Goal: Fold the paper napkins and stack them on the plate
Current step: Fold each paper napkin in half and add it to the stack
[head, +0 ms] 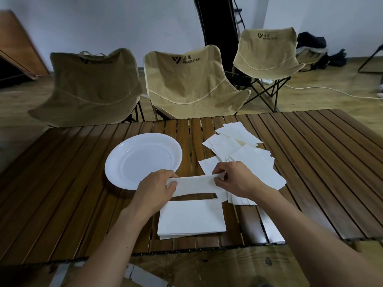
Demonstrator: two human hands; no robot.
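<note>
Dim, even indoor light through a wide-angle lens.

Soft, cool light seems to fall from above, leaving faint shadows under the white plate [143,160] and forearms. The plate and the napkins [242,154] are the brightest areas, near blown out. A pale sheen lies on the slatted table [310,162] at its near right edge. Straight lines bow towards the frame's edges, and corners look slightly soft.
</note>
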